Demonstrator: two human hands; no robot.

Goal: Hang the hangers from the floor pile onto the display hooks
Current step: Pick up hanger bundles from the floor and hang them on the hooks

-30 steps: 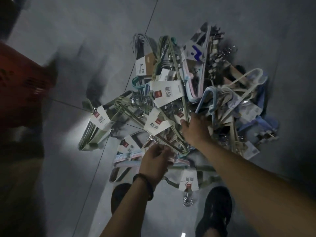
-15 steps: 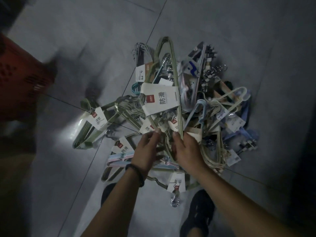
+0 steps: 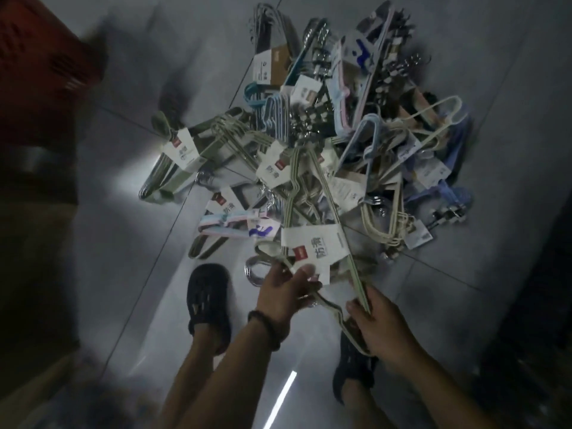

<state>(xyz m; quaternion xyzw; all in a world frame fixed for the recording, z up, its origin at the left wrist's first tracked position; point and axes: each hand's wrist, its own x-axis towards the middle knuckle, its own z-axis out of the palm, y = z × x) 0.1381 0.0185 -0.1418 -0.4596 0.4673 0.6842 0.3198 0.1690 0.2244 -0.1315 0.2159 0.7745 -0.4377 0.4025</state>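
Low in the centre of the frame, the left hand (image 3: 283,294) curls its fingers round the hook end of a white-banded bundle of pale green wire hangers (image 3: 315,246). The right hand (image 3: 382,331) clamps on the bundle's near corner. Its far tip lies over the mixed pile of packaged hangers (image 3: 356,134) on the grey tiled floor (image 3: 123,218). A red plastic crate (image 3: 40,48) sits at upper left.

We wear a dark beaded bracelet (image 3: 266,328) behind our left hand (image 3: 283,294). Our forearms are bare. Our left shoe (image 3: 208,301) and right shoe (image 3: 353,365) are dark, clog-like.
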